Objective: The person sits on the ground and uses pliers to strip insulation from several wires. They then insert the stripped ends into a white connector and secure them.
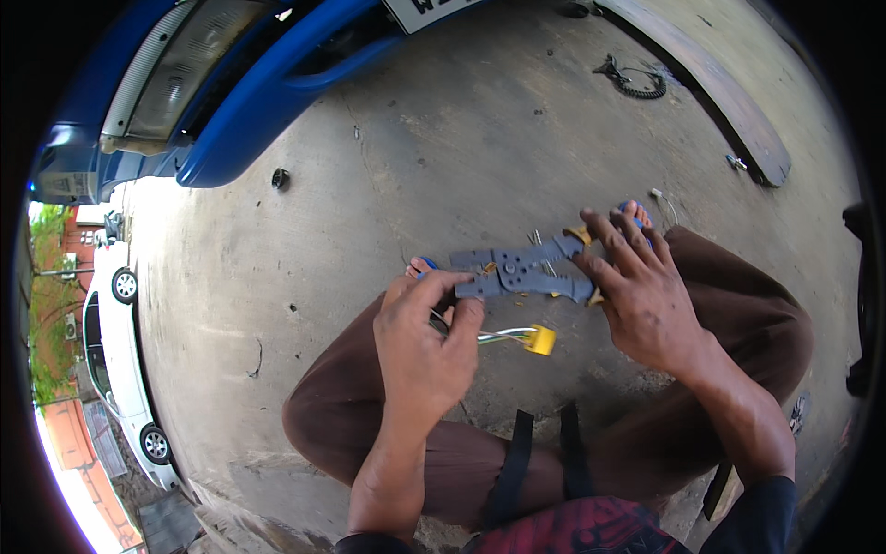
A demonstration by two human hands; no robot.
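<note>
My right hand grips the yellow-lined handles of a grey crimping plier, held level above my knees. My left hand pinches a thin wire at the plier's jaw end, near its tip. From under my left hand a bundle of thin wires runs right to a small yellow connector. I am squatting, brown trousers on both sides, over a concrete floor.
A blue car bumper curves across the upper left. A black coiled cable and a long wooden plank lie at the upper right. A small dark round part sits on the floor. A white car stands far left.
</note>
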